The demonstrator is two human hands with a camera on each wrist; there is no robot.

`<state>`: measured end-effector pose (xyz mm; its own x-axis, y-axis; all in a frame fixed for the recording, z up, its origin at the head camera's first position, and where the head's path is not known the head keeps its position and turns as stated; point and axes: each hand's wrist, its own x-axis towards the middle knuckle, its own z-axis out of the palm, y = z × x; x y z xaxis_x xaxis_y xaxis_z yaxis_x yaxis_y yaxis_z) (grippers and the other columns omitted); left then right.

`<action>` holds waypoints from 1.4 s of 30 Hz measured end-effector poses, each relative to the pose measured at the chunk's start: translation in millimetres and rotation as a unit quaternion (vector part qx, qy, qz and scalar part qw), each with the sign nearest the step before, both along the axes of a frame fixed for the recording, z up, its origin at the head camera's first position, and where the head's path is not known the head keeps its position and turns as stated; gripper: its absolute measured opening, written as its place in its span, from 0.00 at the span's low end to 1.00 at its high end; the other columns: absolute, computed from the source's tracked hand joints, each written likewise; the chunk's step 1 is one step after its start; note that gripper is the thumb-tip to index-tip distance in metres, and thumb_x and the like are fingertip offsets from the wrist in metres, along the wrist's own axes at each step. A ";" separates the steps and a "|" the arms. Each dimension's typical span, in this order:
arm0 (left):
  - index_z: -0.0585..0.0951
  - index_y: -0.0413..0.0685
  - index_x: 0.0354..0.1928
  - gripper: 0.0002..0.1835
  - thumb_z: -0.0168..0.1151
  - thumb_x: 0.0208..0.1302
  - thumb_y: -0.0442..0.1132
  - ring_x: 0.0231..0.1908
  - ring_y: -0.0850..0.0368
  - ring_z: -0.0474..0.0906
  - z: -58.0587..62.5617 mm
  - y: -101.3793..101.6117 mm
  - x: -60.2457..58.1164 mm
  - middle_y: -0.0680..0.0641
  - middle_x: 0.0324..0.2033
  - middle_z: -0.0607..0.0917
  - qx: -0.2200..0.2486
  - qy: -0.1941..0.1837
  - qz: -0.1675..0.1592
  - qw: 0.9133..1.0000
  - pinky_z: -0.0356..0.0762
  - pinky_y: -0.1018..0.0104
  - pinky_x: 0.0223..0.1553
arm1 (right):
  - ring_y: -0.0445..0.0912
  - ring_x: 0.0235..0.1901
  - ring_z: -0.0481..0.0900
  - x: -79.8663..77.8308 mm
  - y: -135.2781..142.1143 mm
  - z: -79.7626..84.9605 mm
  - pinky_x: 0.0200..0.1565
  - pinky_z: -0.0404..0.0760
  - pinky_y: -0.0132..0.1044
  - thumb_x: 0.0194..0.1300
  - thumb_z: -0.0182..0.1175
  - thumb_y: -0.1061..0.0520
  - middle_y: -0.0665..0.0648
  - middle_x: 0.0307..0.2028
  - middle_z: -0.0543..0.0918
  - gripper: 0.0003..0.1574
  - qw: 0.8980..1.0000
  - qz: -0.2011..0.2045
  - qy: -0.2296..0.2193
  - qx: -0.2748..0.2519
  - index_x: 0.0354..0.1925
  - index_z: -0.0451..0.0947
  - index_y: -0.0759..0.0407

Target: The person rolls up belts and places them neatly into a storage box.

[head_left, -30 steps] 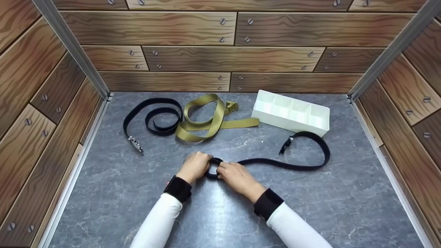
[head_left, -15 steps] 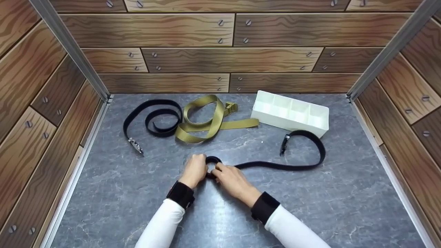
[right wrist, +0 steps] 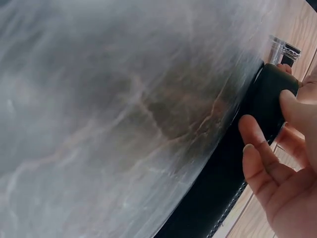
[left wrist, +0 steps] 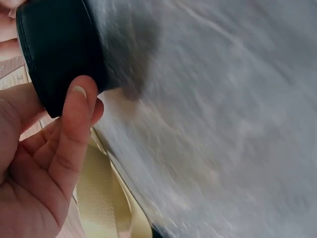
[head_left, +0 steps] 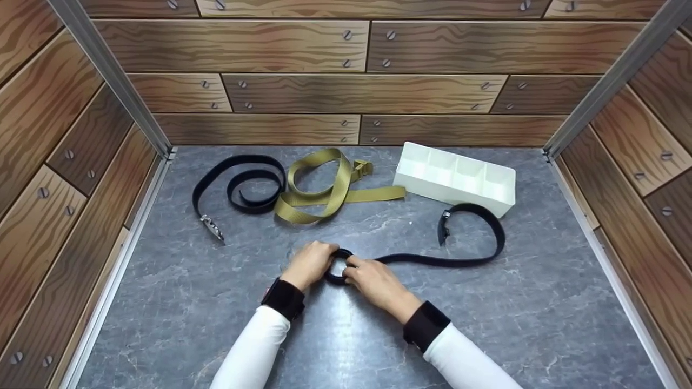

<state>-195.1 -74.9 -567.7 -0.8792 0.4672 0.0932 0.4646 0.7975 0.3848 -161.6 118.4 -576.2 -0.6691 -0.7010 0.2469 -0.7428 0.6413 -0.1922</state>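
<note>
Between plank-patterned walls (head_left: 292,93), on a grey marbled surface (head_left: 540,313), left hand (head_left: 309,266) and right hand (head_left: 379,283) grip a black belt (head_left: 432,260).

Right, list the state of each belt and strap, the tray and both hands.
Held black belt: coiled at one end, the rest uncoiled
Other black belt: loosely coiled, untouched
Olive strap: loosely looped, one end straight
White tray: upright, uncovered
Left hand: gripping the held belt's coiled end
Right hand: gripping it too

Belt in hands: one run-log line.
left hand: holds loop | right hand: holds loop | black belt: one end looped | buckle: untouched
</note>
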 end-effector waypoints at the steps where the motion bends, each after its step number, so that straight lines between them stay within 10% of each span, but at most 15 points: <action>1: 0.82 0.46 0.33 0.04 0.60 0.63 0.30 0.34 0.45 0.84 -0.2 1.4 0.1 0.44 0.32 0.87 0.002 0.002 -0.001 1.000 0.78 0.51 0.33 | 0.49 0.30 0.80 -0.3 -0.7 0.0 0.33 0.79 0.42 0.64 0.64 0.54 0.51 0.39 0.78 0.04 1.000 -0.001 0.001 -0.002 0.36 0.83 0.53; 14: 0.76 0.38 0.29 0.05 0.62 0.51 0.26 0.29 0.37 0.83 -4.1 14.8 12.2 0.35 0.27 0.83 0.059 0.005 0.133 0.989 0.78 0.49 0.28 | 0.47 0.24 0.76 4.1 -13.2 -3.6 0.25 0.77 0.38 0.65 0.64 0.58 0.52 0.34 0.74 0.04 0.999 -0.036 0.024 -0.021 0.39 0.83 0.54; 22: 0.80 0.45 0.37 0.11 0.63 0.51 0.26 0.31 0.39 0.83 -3.1 -0.9 1.0 0.40 0.31 0.86 0.026 0.006 0.050 0.998 0.77 0.49 0.29 | 0.52 0.34 0.85 2.5 5.7 2.8 0.32 0.83 0.42 0.61 0.67 0.61 0.56 0.57 0.79 0.23 1.000 -0.024 0.009 -0.006 0.55 0.82 0.51; 29: 0.80 0.48 0.41 0.11 0.63 0.58 0.29 0.33 0.42 0.83 -3.0 -4.6 -1.3 0.43 0.33 0.86 0.024 0.008 -0.011 1.000 0.78 0.51 0.31 | 0.50 0.32 0.84 1.5 6.2 0.8 0.32 0.81 0.42 0.64 0.64 0.56 0.52 0.45 0.82 0.12 1.000 -0.003 0.006 -0.008 0.47 0.82 0.53; 37: 0.78 0.39 0.37 0.11 0.67 0.61 0.39 0.32 0.41 0.83 -1.6 3.2 12.2 0.37 0.31 0.84 0.050 -0.057 0.129 0.989 0.79 0.51 0.33 | 0.50 0.30 0.83 2.0 -4.6 0.1 0.31 0.81 0.43 0.63 0.64 0.56 0.52 0.35 0.81 0.08 0.999 -0.030 0.010 -0.003 0.42 0.81 0.55; 42: 0.77 0.37 0.29 0.05 0.64 0.52 0.29 0.30 0.38 0.82 0.7 7.9 15.6 0.34 0.29 0.84 0.053 -0.048 0.139 0.988 0.79 0.49 0.31 | 0.48 0.31 0.82 2.8 -8.5 -1.4 0.33 0.81 0.40 0.63 0.65 0.57 0.52 0.36 0.80 0.12 1.000 -0.009 -0.001 -0.007 0.46 0.82 0.55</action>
